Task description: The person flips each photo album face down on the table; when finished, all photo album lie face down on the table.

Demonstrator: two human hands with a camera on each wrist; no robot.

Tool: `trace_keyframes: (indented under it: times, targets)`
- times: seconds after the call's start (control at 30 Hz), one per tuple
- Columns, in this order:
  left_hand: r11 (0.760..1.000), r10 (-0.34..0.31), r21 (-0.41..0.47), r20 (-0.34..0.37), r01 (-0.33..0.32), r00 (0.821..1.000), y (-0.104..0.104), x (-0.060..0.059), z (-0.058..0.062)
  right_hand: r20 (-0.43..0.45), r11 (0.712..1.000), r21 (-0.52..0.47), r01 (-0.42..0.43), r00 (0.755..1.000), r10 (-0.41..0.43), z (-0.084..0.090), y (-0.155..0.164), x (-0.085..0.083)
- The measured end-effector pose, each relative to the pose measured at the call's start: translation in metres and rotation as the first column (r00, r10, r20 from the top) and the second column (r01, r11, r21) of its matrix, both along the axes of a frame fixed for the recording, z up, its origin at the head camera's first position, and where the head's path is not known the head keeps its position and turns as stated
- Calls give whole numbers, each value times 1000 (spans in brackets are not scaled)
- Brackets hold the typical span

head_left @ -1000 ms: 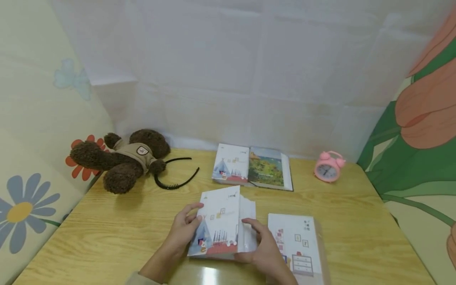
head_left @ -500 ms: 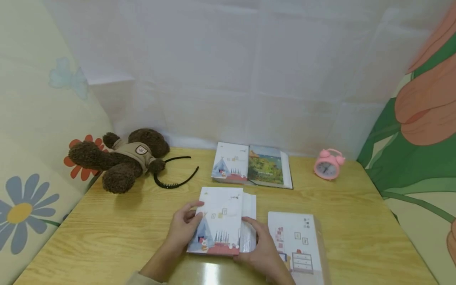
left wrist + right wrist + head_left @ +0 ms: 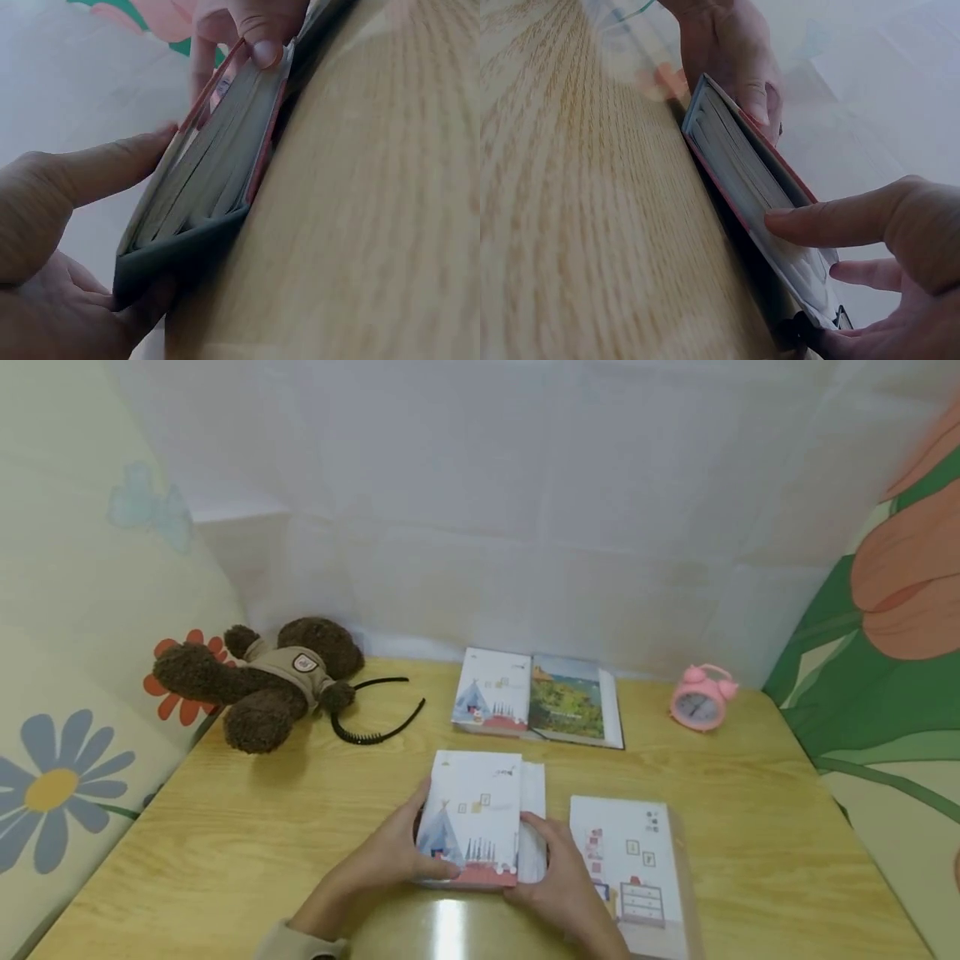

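A thick book [image 3: 472, 827] with a white cover, showing a blue tent and a red rug, sits between my hands at the front of the table. My left hand [image 3: 390, 852] grips its spine side, thumb on the cover and fingers behind the dark spine [image 3: 180, 255]. On the opposite side my right hand [image 3: 558, 877] holds the page block, its thumb pressed on the lower page edges [image 3: 742, 165]. The pages stick out right of the cover. Beside my right hand lies a second white book [image 3: 641, 860] with a drawn chest of drawers.
Farther back lies an open book [image 3: 491, 689] with a landscape picture [image 3: 566, 702] on its right half. A pink alarm clock [image 3: 701, 702] stands at the back right. At the left are a brown teddy bear [image 3: 258, 693] and a black headband [image 3: 367, 737].
The front cover, tilted up a second ago, has come down over the pages. My left hand has moved lower along the spine, its thumb now near the bottom corner.
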State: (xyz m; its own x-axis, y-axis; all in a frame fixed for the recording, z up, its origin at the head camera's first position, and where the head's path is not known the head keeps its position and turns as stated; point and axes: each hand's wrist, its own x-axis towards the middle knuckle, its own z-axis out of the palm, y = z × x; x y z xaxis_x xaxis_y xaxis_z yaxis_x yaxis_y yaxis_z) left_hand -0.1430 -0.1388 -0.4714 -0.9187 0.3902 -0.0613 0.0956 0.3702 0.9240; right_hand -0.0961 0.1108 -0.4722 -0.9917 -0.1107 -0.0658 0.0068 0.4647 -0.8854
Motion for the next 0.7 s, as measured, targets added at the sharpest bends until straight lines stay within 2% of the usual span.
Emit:
trace_keyframes:
  times: [0.1, 0.2, 0.27, 0.47, 0.6, 0.7]
  targets:
    - [996, -45, -76, -18, 44, 999, -3, 5, 3, -3, 1000, 14, -12, 1000, 12, 1, 1, 0]
    - [986, -44, -163, -59, 34, 997, -1, 10, 6, -5, 1000, 24, -16, 1000, 16, 3, 2, 1]
    - [981, -28, -192, -86, 11, 996, 2, 12, 8, -15, 999, 30, -13, 1000, 13, 5, 2, 1]
    - [982, -14, -188, -136, -12, 991, 6, 12, 9, -86, 999, 46, -3, 996, 7, 18, 4, 5]
    - [978, -67, -208, -160, 33, 985, 10, 13, 7, -174, 999, 36, -17, 984, 23, 32, 6, 8]
    - [975, -116, -205, -148, 84, 982, 15, 15, 7, -199, 999, 22, -46, 979, 49, 43, 8, 11]
